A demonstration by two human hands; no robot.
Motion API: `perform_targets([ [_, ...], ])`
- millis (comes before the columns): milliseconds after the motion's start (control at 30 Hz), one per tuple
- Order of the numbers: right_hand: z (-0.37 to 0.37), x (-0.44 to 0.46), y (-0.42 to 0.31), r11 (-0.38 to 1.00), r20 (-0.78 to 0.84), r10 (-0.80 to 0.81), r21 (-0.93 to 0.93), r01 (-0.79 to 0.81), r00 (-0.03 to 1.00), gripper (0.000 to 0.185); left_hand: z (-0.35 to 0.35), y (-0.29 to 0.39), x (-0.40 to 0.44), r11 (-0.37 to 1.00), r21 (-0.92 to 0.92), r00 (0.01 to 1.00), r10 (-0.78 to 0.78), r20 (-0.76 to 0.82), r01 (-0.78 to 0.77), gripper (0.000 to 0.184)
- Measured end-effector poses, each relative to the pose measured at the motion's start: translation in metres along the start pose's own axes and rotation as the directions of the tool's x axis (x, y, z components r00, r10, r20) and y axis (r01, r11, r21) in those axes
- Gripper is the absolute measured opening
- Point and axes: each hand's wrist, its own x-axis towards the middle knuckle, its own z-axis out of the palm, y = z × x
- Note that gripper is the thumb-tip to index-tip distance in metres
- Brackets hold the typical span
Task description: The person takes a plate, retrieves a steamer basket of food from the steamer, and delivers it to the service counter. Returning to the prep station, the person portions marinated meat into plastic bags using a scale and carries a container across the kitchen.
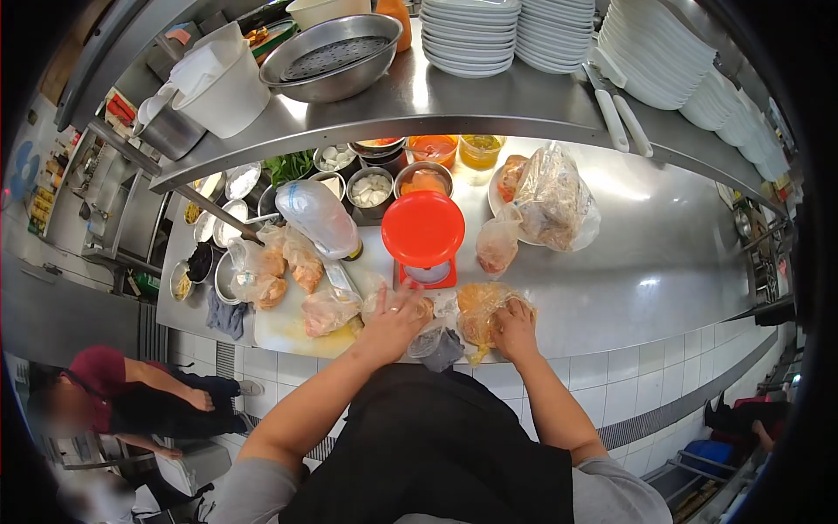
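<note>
My left hand [397,319] lies with fingers spread over a clear plastic bag, just below a red kitchen scale [423,229]. My right hand [515,328] is on a clear bag of orange-brown food [483,314], its fingers curled into the plastic. Between the hands are a small clear plastic bag [425,341] and a grey cloth [448,349]. Left of my left hand, a bag of pale pink food [330,312] rests on a white cutting board [275,330]. A small tied bag of food [497,246] is up and right of the scale.
Steel bowls, including one of white slices [370,189], stand behind the scale. A large filled bag [554,196] is at right. Above runs a steel shelf [349,118] with stacked white plates [469,39]. A person in a dark red shirt [100,375] is at left.
</note>
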Motion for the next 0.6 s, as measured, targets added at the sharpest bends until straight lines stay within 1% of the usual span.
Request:
perform_targets([
  [67, 0.001, 0.003, 0.002, 1.000, 0.005, 0.004, 0.014, -0.004, 1.000, 0.029, 0.017, -0.007, 0.016, 0.987, -0.145, 0.977, -0.033, 0.212, 0.065, 0.052],
  [100, 0.001, 0.003, 0.003, 1.000, -0.013, -0.013, 0.011, 0.013, 1.000, 0.029, 0.020, -0.008, 0.024, 0.971, -0.213, 0.947, -0.032, 0.318, 0.105, 0.051],
  [133, 0.000, 0.002, 0.004, 1.000, -0.030, -0.026, 0.006, 0.026, 0.999, 0.029, 0.022, -0.008, 0.026, 0.930, -0.319, 0.964, -0.106, 0.243, 0.183, 0.047],
  [167, 0.000, 0.000, 0.006, 0.999, -0.046, -0.039, 0.002, 0.039, 0.998, 0.029, 0.023, -0.007, 0.026, 0.870, -0.427, 0.966, -0.188, 0.178, 0.248, 0.043],
  [200, 0.000, -0.001, 0.010, 0.998, -0.058, -0.054, 0.025, 0.056, 0.997, 0.033, 0.024, -0.007, 0.028, 0.792, -0.532, 0.953, -0.277, 0.123, 0.299, 0.040],
  [233, 0.000, -0.002, 0.016, 0.996, -0.070, -0.070, 0.050, 0.073, 0.995, 0.037, 0.010, -0.002, 0.036, 0.540, -0.775, 0.904, -0.417, 0.092, 0.328, 0.038],
  [267, 0.002, -0.003, 0.020, 0.993, -0.083, -0.085, 0.075, 0.091, 0.993, 0.042, -0.006, 0.003, 0.043, 0.229, -0.932, 0.828, -0.548, 0.115, 0.281, 0.036],
  [300, 0.001, -0.004, 0.019, 0.993, -0.094, -0.065, 0.093, 0.074, 0.993, 0.041, -0.023, 0.008, 0.052, -0.099, -0.981, 0.736, -0.650, 0.190, 0.166, 0.035],
  [367, -0.004, -0.008, 0.018, 0.991, -0.112, -0.026, 0.129, 0.041, 0.993, 0.039, -0.041, 0.002, 0.084, -0.084, -0.995, 0.632, -0.774, 0.035, -0.047, 0.035],
  [400, -0.004, -0.010, 0.018, 0.994, -0.118, -0.037, 0.101, 0.049, 0.992, 0.037, -0.049, -0.005, 0.103, -0.063, -0.986, 0.559, -0.828, -0.035, -0.156, 0.036],
  [433, -0.004, -0.011, 0.019, 0.996, -0.124, -0.052, 0.072, 0.061, 0.991, 0.036, -0.061, -0.012, 0.119, -0.027, -1.000, 0.538, -0.842, 0.028, 0.011, 0.035],
  [500, -0.007, -0.010, 0.020, 0.997, -0.124, -0.068, 0.027, 0.072, 0.990, 0.033, -0.061, -0.036, 0.145, 0.045, -0.983, 0.522, -0.851, 0.054, 0.176, 0.034],
  [533, -0.007, -0.010, 0.019, 0.998, -0.120, -0.064, 0.014, 0.066, 0.991, 0.031, -0.040, -0.054, 0.156, 0.085, -0.981, 0.542, -0.840, 0.024, 0.176, 0.033],
  [600, -0.009, -0.009, 0.016, 0.999, -0.126, -0.051, -0.004, 0.051, 0.991, 0.024, -0.036, -0.059, 0.166, 0.221, -0.959, 0.577, -0.813, -0.081, 0.177, 0.032],
])
